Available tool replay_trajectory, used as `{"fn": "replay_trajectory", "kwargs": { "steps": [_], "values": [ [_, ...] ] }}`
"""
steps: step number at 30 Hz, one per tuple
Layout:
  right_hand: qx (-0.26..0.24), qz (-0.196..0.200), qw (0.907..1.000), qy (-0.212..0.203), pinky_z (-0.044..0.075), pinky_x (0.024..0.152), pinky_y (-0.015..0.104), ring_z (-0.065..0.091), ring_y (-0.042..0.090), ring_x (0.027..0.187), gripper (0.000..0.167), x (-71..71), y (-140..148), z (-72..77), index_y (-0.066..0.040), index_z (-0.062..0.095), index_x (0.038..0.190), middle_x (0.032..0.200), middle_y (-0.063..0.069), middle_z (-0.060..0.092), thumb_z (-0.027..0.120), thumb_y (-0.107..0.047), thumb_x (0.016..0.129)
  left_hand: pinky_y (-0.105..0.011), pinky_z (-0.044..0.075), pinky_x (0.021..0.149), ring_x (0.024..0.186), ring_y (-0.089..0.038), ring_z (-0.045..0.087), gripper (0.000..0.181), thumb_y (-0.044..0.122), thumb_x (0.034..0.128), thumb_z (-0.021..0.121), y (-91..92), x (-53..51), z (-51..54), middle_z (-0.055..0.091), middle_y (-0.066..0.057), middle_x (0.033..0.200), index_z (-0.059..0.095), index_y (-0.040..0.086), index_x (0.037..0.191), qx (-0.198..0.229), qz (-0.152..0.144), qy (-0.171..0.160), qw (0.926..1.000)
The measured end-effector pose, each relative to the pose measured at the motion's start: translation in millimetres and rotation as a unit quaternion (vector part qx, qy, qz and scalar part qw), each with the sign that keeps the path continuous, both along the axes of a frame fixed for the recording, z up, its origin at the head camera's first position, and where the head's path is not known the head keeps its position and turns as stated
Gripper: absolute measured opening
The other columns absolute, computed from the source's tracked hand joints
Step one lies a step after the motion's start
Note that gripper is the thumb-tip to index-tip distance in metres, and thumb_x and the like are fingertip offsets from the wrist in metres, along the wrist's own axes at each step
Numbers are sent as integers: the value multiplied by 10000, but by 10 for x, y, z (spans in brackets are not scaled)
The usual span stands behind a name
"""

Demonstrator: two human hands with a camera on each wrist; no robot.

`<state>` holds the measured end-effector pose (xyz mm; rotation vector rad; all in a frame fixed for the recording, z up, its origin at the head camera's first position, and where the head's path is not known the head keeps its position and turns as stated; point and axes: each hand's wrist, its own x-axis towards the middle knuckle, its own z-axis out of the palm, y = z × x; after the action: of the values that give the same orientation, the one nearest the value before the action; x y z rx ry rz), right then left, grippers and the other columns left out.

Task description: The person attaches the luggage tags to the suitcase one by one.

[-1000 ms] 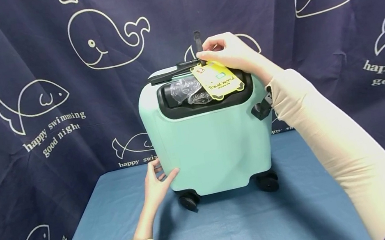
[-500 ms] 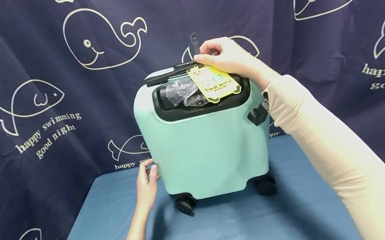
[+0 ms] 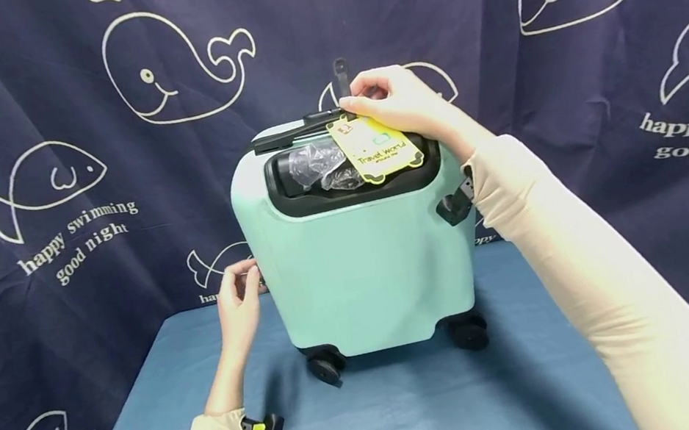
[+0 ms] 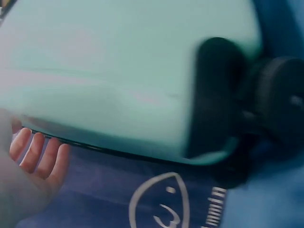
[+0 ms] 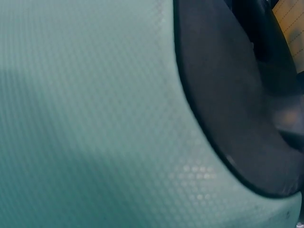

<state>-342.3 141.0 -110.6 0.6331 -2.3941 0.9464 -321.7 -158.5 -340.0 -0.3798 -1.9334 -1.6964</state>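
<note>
A mint-green wheeled suitcase stands upright in the head view, its ribbed shell filling much of the right wrist view. At its top, my right hand grips the black carry handle, thumb nearest the camera and most fingertips hidden. A yellow luggage tag hangs below that hand, and a black strap end sticks up beside it. My left hand is at the suitcase's left side with relaxed fingers. In the left wrist view its fingers lie near the lower seam; contact is unclear.
The suitcase stands on a blue-covered table. Clear plastic wrap covers something in the black top recess. Black wheels show underneath. A navy curtain with whale and fish drawings hangs behind and at the left.
My left hand has let go of the suitcase's lower left edge and moved up and left along its side. My right hand keeps its grip at the top.
</note>
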Motion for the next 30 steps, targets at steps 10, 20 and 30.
{"fn": "replay_trajectory", "kwargs": {
  "steps": [10, 20, 30],
  "values": [
    [152, -135, 9998, 43, 346, 678, 196, 478, 117, 739, 250, 22, -13, 17, -61, 641, 925, 805, 8, 552, 597, -305, 891, -129, 477, 715, 827, 1, 534, 272, 23, 958, 471, 153, 187, 685, 528, 97, 985, 461, -126, 1186, 174, 45, 504, 9986],
    [202, -228, 9995, 16, 337, 675, 198, 471, 117, 735, 256, 28, -17, 6, -69, 643, 923, 798, -1, 541, 589, -318, 894, -148, 475, 711, 787, 9, 539, 255, -6, 948, 471, 167, 150, 987, 545, 92, 932, 475, -159, 1151, 270, 3, 891, 9957],
    [112, -227, 9997, -67, 342, 673, 202, 471, 118, 734, 262, 43, -12, 3, -71, 643, 939, 797, -9, 542, 594, -324, 892, -203, 508, 713, 810, -54, 599, 146, 67, 938, 531, 96, -139, 1240, 613, -11, 953, 590, -2, 1053, 332, 174, 1362, 9900]
  ]
}}
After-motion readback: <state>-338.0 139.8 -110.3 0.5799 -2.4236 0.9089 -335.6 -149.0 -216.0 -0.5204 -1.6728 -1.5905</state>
